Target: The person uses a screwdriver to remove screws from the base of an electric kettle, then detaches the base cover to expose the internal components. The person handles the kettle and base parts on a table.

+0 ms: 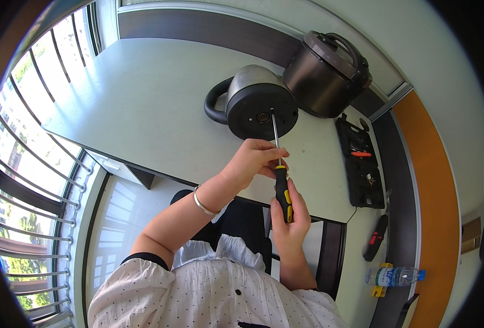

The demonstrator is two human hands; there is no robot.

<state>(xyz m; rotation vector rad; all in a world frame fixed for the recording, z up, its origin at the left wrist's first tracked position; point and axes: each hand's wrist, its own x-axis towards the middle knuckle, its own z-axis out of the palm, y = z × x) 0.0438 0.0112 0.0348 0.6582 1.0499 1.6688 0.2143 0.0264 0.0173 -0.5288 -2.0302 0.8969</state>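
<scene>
Evidently the work at the metal kettle [257, 99] is in an early or middle stage. It lies on its side on the pale tabletop [154, 98], in front of the pressure cooker [324, 74], its black base [261, 129] turned toward the person and its handle [213, 101] out to the left. Whether kettle and cooker touch, I can't tell.

Both hands are closed on one tool, the black-and-yellow screwdriver [281, 183]. The left hand [255, 159] pinches the shaft between thumb and fingers, steadying it; the right hand [293, 227] is wrapped round the grip. The tip meets the base at a small spot above and right of the round central connector [262, 117].

As for progress, the tool is lined up and set in place, and the base is fitted to the kettle body. A pale spot left of the connector may be another fastening, so more than one could need attention. Whether the screw is going in or coming out doesn't show, nor how far it has turned. No loose screw can be made out. The black tool case [353, 183] lies open at right.
</scene>
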